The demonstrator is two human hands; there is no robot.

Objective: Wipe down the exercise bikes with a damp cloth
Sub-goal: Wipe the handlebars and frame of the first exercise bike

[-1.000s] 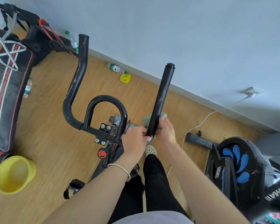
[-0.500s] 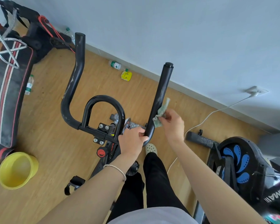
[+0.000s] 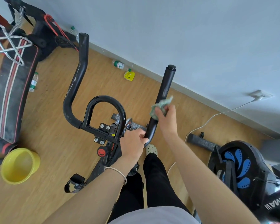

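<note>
A black exercise bike [image 3: 103,120] stands in front of me, its two handlebar arms rising towards the wall. My right hand [image 3: 166,120] grips a crumpled green cloth [image 3: 162,105] and holds it against the right handlebar arm [image 3: 164,89], about halfway up. My left hand [image 3: 133,143] grips the curved base of that same arm, just below the cloth. The left handlebar arm [image 3: 81,65] shows pale scuffs. A second black bike with a blue-patterned flywheel cover [image 3: 239,167] stands at the right.
A yellow bucket [image 3: 19,165] sits on the wooden floor at lower left. A black padded bench [image 3: 10,88] lies at left. Plastic bottles [image 3: 118,64] and a yellow item [image 3: 129,75] lie by the wall. A white cable [image 3: 217,113] runs to a socket.
My right hand has slid the cloth up the right handlebar arm, from its base to about halfway. My left hand has kept its grip on the curved base.
</note>
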